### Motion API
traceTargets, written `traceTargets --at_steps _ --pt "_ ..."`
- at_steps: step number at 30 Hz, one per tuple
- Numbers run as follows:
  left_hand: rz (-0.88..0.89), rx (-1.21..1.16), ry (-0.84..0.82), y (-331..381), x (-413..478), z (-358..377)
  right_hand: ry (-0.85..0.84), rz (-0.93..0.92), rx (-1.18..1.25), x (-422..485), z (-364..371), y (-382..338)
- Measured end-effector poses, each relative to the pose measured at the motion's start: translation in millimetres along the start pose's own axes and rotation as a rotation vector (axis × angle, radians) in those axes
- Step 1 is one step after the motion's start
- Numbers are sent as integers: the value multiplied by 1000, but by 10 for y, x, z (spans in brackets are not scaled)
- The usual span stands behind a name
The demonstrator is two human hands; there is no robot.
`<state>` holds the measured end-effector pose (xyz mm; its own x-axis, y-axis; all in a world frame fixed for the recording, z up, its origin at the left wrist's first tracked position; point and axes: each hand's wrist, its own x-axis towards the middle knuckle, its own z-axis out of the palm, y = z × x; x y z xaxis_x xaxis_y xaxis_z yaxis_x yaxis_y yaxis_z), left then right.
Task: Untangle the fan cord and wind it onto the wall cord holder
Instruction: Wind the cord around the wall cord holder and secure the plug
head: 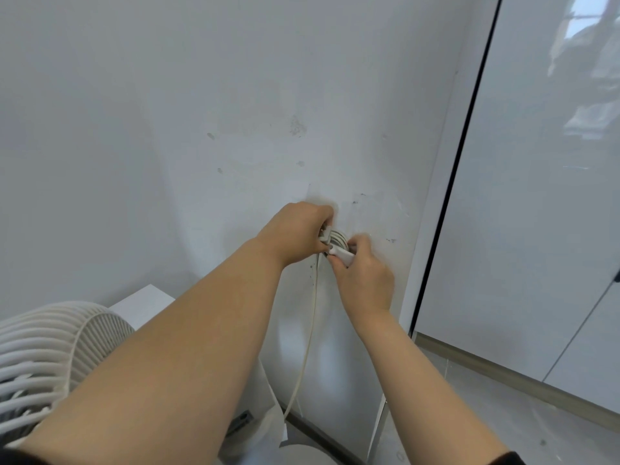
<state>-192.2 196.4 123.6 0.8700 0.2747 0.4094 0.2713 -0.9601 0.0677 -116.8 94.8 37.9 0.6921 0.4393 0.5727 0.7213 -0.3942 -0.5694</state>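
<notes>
The white fan cord (312, 317) hangs down the wall from a bundle of coils (339, 239) wound on the wall cord holder, which the hands and coils mostly hide. My left hand (295, 229) grips the coils at the holder's left side. My right hand (364, 276) pinches the white plug end (342, 255) of the cord just below the coils. The white fan (50, 350) stands at the lower left, its grille partly behind my left forearm.
A white box top (144, 305) sits behind the fan against the wall. To the right a glossy white cabinet door (536, 196) with a black edge strip runs down to the grey floor (486, 414). The fan's round base (302, 454) shows at the bottom.
</notes>
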Motion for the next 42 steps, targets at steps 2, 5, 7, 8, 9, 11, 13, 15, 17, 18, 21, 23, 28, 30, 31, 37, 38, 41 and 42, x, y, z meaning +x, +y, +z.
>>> traceTargets --at_steps 2,5,7,8,9,11,13,15,17,18,21,23,28,30,31,37,38,41,42 --pt "9 25 10 -9 -2 2 -15 8 3 6 -26 -1" --pt "21 47 32 -11 -9 3 -33 27 3 -4 -55 -6" --pt "16 54 36 1 -8 4 -36 49 -15 2 -64 -12" --pt "13 51 38 6 -6 8 -43 68 -36 14 -67 -13" --pt "12 43 40 10 -3 10 -54 92 -61 25 -65 -12" --pt "8 29 33 15 -3 8 -61 130 -82 30 -42 -8" --pt "12 30 21 13 -6 7 -27 145 -26 4 12 0" --pt "20 40 11 8 -3 9 20 163 52 -22 69 -2" --pt "28 55 7 2 -6 18 48 173 93 -31 118 3" --pt "34 66 10 1 -6 24 58 174 107 -31 143 8" --pt "43 78 18 2 -10 29 90 157 109 -27 204 24" --pt "45 83 21 5 -8 26 110 142 92 -24 237 35" --pt "87 132 7 -20 -6 62 168 176 162 -24 302 20" --pt "81 122 6 -20 -4 72 161 228 230 -37 315 -10" --pt "51 80 9 -27 0 73 154 242 256 -40 309 -19" --pt "15 93 -10 -75 -2 79 124 73 98 44 266 21" --pt "56 174 -26 -59 -14 80 129 21 44 38 248 14" --pt "27 169 -25 -56 -29 87 37 102 -12 42 174 -35" --pt "-32 95 -11 -61 -30 87 -43 157 -23 60 134 -41"
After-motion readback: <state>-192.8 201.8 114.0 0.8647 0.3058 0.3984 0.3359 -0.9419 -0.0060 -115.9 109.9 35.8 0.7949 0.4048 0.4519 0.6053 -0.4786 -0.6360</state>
